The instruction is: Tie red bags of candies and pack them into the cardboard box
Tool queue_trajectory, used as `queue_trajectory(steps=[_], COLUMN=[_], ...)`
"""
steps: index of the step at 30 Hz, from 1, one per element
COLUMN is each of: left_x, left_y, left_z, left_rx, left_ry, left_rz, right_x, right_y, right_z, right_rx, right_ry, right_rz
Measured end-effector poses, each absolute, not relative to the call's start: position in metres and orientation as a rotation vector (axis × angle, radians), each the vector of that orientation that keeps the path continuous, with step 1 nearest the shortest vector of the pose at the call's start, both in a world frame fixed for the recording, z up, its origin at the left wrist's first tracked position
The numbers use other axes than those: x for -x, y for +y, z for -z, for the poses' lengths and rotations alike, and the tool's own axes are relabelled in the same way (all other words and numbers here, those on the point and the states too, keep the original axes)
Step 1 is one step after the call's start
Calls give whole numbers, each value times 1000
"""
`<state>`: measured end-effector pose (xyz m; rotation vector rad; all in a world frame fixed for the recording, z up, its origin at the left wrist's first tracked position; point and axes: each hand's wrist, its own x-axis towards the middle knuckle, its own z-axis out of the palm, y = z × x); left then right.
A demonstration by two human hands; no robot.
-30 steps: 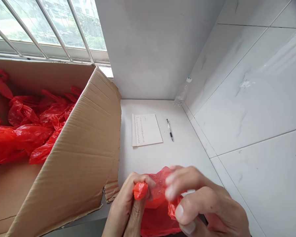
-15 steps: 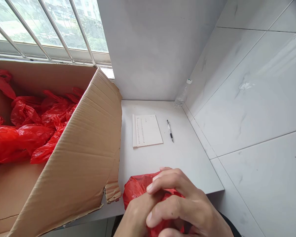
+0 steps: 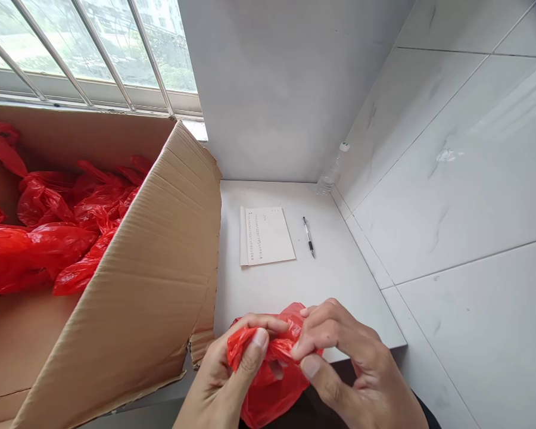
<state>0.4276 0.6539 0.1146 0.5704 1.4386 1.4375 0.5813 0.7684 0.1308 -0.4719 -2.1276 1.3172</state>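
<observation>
At the front edge of the white table hangs a red plastic bag [image 3: 274,393], gathered at its top. My left hand [image 3: 234,363] grips a bunched part of it between thumb and fingers. On the other side, my right hand [image 3: 348,363] pinches the twisted plastic between thumb and forefinger, its other fingers curled above. Whatever the bag contains is hidden. Part of the bag lies behind the fingers, against the table edge.
A large open cardboard box [image 3: 161,238] with several red plastic bags [image 3: 62,238] stands at the left under a barred window. On the table [image 3: 268,286] lie a notepad [image 3: 270,235] and a pen [image 3: 308,237]. A clear bottle [image 3: 333,170] leans by the tiled wall [image 3: 464,196].
My hands were overlapped over the bag. They have moved apart, the left hand now showing its thumb on the bunched plastic, the right pinching the twisted part.
</observation>
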Motion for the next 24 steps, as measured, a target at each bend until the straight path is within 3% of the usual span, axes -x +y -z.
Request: queue_trajectory(steps=[10,24], left_x=[-421,-432], left_y=[659,654], left_z=[-125,-101], left_rx=[-871,-1911], left_ry=[1287,1816], left_rz=[-1329,-1289], right_x=[-575,-570], right_y=[763,770], right_z=[-124,-110], right_rx=[349,641], right_ry=[-2095,-2142], right_rz=[-1287,-1606])
